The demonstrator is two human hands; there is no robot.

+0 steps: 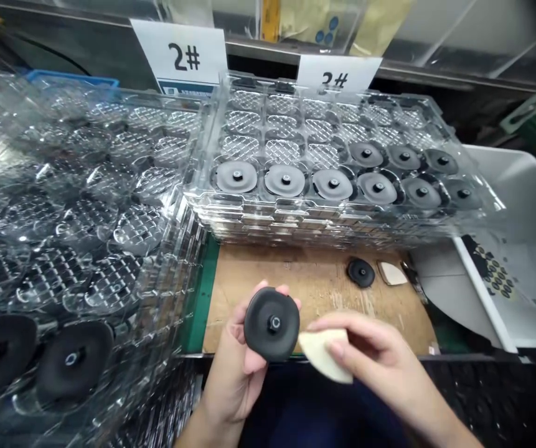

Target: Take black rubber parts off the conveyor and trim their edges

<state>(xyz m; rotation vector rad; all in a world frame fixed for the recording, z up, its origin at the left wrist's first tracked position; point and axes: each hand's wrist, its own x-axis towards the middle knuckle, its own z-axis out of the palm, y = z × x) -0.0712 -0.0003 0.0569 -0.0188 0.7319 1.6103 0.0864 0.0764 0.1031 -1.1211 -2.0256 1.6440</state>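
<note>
In my left hand (244, 367) is a round black plastic disc (262, 336) with a short central stem facing up, its fingers wrapped around the rim from behind. Close to the disc's right edge, my right hand (375, 354) pinches a cream-coloured wedge-shaped pad (326, 358) between thumb and fingers. Whether the pad touches the disc is hard to tell. Beyond my hands, another black disc (354, 272) lies on the brown work board (249, 267). Beside it rests a second cream pad (393, 274).
A stack of clear trays (291, 211) stands behind the board, its top one holding several stemmed discs (277, 186). More clear trays (155, 261) rise on the left, with two black discs in front. A white bin (524, 261) is at right. Signs read "2#" (181, 50) and "3#" (335, 68).
</note>
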